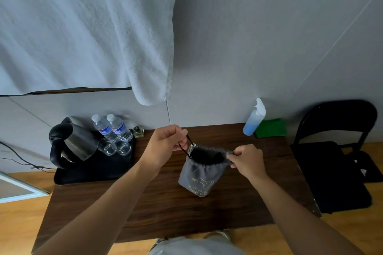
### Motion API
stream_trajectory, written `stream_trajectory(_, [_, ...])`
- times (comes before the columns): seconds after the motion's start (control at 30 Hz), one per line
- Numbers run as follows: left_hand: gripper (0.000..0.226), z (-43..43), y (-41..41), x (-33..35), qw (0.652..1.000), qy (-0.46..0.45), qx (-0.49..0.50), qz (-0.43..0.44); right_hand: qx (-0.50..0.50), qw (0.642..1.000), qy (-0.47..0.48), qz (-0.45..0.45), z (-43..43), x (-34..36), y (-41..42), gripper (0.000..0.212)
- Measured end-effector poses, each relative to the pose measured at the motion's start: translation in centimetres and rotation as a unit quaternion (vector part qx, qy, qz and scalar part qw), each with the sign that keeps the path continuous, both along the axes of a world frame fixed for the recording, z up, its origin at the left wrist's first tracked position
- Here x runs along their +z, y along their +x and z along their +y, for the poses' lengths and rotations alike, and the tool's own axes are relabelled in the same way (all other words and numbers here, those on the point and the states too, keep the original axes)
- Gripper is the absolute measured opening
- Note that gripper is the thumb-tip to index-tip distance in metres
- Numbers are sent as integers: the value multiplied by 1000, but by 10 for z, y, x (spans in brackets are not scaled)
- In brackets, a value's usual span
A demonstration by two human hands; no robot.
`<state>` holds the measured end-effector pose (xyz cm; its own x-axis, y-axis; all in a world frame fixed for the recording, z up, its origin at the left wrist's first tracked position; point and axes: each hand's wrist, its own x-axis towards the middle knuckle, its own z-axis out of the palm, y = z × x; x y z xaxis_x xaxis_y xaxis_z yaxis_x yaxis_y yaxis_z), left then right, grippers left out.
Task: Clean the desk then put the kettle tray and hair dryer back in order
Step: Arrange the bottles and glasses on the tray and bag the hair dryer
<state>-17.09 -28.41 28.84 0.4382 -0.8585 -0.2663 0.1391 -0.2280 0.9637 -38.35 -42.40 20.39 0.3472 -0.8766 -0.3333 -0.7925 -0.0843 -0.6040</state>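
Observation:
A grey drawstring pouch (200, 178) with a hair dryer print hangs just above the dark wooden desk (165, 203), something black inside its mouth. My left hand (165, 145) pinches the black drawstring at the pouch's left side. The pouch's right rim is gripped by my right hand (247, 160). On the desk's left stands a black tray (93, 174) holding a steel kettle (72, 141), two water bottles (112, 126) and two glasses (115, 147).
A blue spray bottle (253, 119) and a green cloth (270, 128) sit at the desk's back right. A small bottle (138, 131) stands by the tray. A black folding chair (335, 161) is to the right. A white towel (83, 27) hangs overhead.

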Motion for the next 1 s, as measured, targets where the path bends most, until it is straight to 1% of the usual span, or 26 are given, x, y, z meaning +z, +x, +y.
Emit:
stream_trajectory(0.07, [30,3,0,-1,1000,12,2,-8,-5,998,42,-52,3,8,8,5])
stream_trajectory(0.1, [30,5,0,-2,1000,20,2,-10,-3,997,50,-58,5,11,10,4])
stream_trajectory(0.13, [30,7,1,-4,1000,24,3,-9,9,998,42,-41,6,14,12,6])
stream_trajectory(0.2, [29,10,3,-4,1000,29,11,-3,43,998,-2,50,5,24,14,11])
stream_trajectory(0.23, [29,11,4,-5,999,32,14,-2,48,996,-7,75,4,31,16,15])
stream_trajectory(0.27, [28,12,3,-5,999,38,18,0,33,997,23,59,3,38,18,17])
stream_trajectory(0.3, [27,12,2,-6,999,48,20,2,0,996,93,-2,3,45,22,17])
stream_trajectory(0.33, [27,12,1,-8,998,60,20,6,-44,977,192,-85,5,53,27,15])
stream_trajectory(0.37, [26,12,1,-10,997,72,20,13,-79,942,284,-163,7,60,31,14])
stream_trajectory(0.4, [26,11,0,-11,996,77,23,24,-95,908,344,-218,8,64,34,17])
stream_trajectory(0.43, [25,10,0,-11,996,78,30,40,-92,893,371,-239,8,67,36,20])
stream_trajectory(0.53, [26,7,5,-6,992,71,72,77,-65,921,337,-187,5,80,36,25])
stream_trajectory(0.6, [27,4,10,-1,990,65,94,82,-73,898,362,-240,0,89,38,25])
stream_trajectory(0.63, [27,4,12,1,989,59,102,85,-69,895,360,-253,-3,93,39,24])
stream_trajectory(0.7, [28,3,15,5,990,50,105,82,-70,920,317,-219,-5,101,37,24])
stream_trajectory(0.73, [28,2,16,8,991,46,99,78,-82,917,316,-229,-6,104,36,25])
stream_trajectory(0.77, [28,1,15,12,992,42,92,74,-93,897,335,-274,-6,109,36,25])
stream_trajectory(0.8, [28,0,14,15,993,36,85,71,-91,868,355,-335,-7,114,38,24])
stream_trajectory(0.83, [28,-2,12,18,994,30,79,70,-80,851,362,-372,-6,117,40,21])
stream_trajectory(0.87, [28,-3,10,22,995,25,70,69,-69,857,353,-369,-3,119,41,18])
stream_trajectory(0.93, [28,-7,6,28,996,14,57,71,-54,895,320,-305,2,119,44,13])
stream_trajectory(0.97, [28,-8,5,31,996,11,53,72,-61,894,327,-299,3,122,44,13])
stream_trajectory(1.0, [28,-10,5,34,996,11,50,71,-68,878,342,-327,1,127,44,15])
